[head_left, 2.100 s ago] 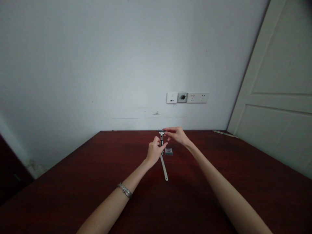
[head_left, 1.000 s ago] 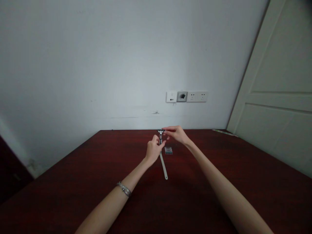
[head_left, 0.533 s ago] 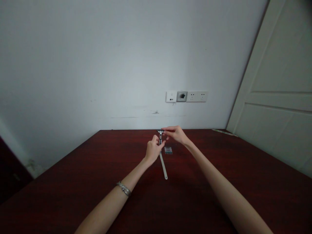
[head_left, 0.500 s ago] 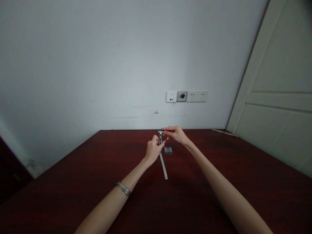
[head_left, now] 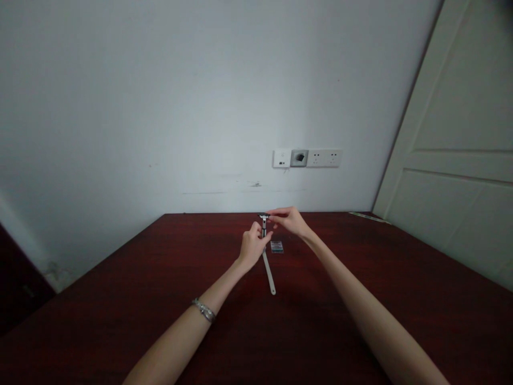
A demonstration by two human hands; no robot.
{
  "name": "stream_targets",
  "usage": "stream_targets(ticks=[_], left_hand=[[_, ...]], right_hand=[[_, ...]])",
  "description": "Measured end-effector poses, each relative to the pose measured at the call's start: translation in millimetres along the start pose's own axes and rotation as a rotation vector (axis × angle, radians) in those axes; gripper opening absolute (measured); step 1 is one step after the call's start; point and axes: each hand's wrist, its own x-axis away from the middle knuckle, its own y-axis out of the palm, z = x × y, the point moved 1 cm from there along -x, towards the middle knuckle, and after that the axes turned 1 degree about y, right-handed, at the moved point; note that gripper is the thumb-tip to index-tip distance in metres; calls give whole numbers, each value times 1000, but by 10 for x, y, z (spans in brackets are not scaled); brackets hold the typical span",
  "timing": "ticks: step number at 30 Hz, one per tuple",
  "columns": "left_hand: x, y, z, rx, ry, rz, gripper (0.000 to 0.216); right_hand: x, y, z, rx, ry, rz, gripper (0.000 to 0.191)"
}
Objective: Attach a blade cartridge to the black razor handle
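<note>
A razor (head_left: 267, 267) with a long white handle stands tilted above a dark red table (head_left: 120, 299), its dark head up by my fingers. My left hand (head_left: 253, 247) is closed around the upper part of the handle. My right hand (head_left: 289, 221) pinches the razor's head from the right, fingertips pressed together on it. A small clear case (head_left: 276, 246) lies flat on the table just right of the handle, below my right hand. A metal bracelet (head_left: 204, 311) sits on my left wrist.
A white wall rises behind the table, with a row of sockets (head_left: 306, 158). A pale door (head_left: 460, 160) stands at the right. A thin light strip (head_left: 368, 217) lies at the table's far right corner.
Both hands and the razor stay almost where they were; the whole view has shifted by a few pixels only.
</note>
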Motion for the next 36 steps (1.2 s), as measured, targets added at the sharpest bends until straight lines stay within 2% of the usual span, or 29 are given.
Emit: stream_targets(ticks=[7,23,36], left_hand=[[-1,9,-3,20,-23,-22,27],[19,8,11,57,-40,-20,30],[26,13,2,24,-42,15,29]], right_hand=[[2,1,7,-33,5,34,27],[19,-28,0,-1,-11,15,25],[38,5,-39,10,-31,32,24]])
